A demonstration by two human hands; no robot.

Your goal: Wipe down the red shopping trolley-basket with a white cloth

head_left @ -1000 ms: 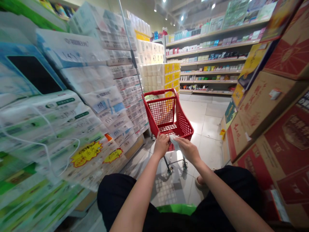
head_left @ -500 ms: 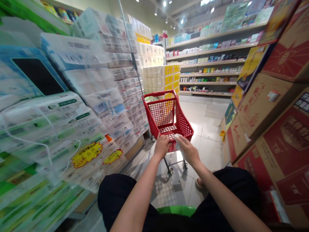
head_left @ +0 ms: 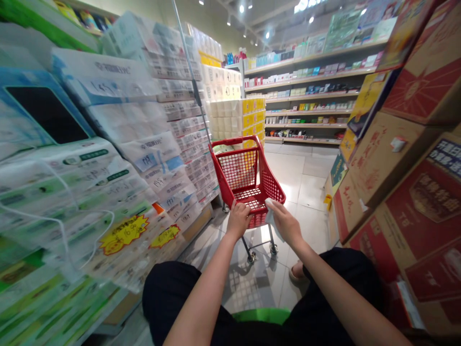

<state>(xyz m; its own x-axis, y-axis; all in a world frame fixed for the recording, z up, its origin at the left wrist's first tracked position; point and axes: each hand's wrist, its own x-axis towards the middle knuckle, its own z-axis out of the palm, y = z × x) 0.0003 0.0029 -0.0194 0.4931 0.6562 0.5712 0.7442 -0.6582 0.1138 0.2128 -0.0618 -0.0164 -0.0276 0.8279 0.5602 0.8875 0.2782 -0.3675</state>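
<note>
Hanging from the right hand point(head_left: 287, 224) is white cloth point(head_left: 270, 217).

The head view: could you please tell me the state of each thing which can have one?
Red cart: upright on its wheels
White cloth: held, partly hanging down
Right hand: closed on the white cloth
Left hand: over the red cart's near rim
Ceiling lights: lit
Paper packs: wrapped, stacked
Cardboard boxes: stacked
Store shelves: stocked
</note>
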